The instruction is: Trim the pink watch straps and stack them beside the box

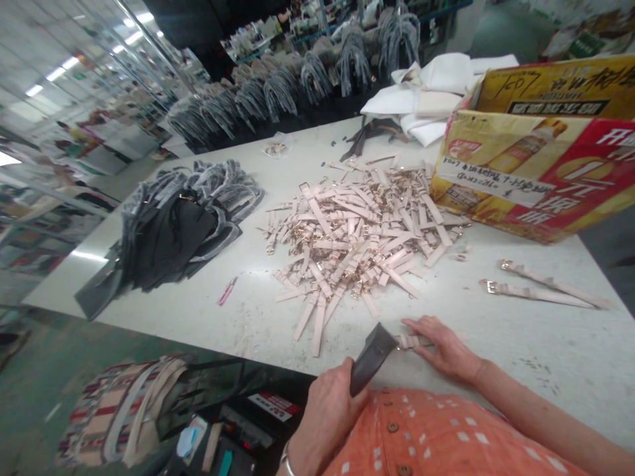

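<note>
My left hand (330, 400) is closed around a dark grey, leather-like piece (373, 357) at the table's front edge. From the far end of that piece a short pale pink buckle strap (409, 342) runs to my right hand (444, 350). The right fingers are closed on the strap, partly covering it; how the strap meets the dark piece is unclear. Just beyond my hands lies a big heap of similar pale straps (347, 231) with gold-coloured buckles. Two separate buckle straps (543, 294) rest to the right.
A yellow and red cardboard box (516, 172) stands at the right. Black pieces with wrapped handles (173, 231) are piled at the left, near a small pink tool (227, 291). White padded pieces (421, 96) lie at the back. A striped cushion (119, 410) is below the table.
</note>
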{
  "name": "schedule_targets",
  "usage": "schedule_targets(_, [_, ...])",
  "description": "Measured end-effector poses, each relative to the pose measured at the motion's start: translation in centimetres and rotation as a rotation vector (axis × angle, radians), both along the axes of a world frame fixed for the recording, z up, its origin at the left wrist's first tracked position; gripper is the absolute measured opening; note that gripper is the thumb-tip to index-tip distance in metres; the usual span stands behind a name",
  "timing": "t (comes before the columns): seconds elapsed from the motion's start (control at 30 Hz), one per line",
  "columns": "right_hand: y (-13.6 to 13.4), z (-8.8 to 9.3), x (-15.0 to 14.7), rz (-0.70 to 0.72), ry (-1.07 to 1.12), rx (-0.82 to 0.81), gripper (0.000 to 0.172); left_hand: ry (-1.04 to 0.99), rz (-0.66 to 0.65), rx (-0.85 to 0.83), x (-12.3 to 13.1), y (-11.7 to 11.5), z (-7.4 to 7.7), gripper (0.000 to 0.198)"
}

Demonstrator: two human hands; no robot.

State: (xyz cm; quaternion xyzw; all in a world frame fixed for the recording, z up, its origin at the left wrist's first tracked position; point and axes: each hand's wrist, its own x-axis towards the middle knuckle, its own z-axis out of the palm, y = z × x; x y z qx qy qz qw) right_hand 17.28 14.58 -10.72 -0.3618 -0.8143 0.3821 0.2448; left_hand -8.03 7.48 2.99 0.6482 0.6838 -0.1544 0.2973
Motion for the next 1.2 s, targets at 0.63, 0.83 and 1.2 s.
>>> schedule_targets(0.63, [-0.6,0.4,0.1,-0.061,0.005,0.005,0.047,0.02,-0.19,0.026,2.6,1.7,0.2,0.031])
schedule_targets(0.83, [-0.7,0.2,0.1,-0.102,0.035,0.008,0.039,0.022,-0.22,0.033,3.1,1.6,-0.1,0.04])
schedule_targets(1.2, [-0.4,-0.3,0.6,-0.115,0.055,-0.018,0.044,0.037,-0.07,0.033,3.0,3.6,-0.5,0.032])
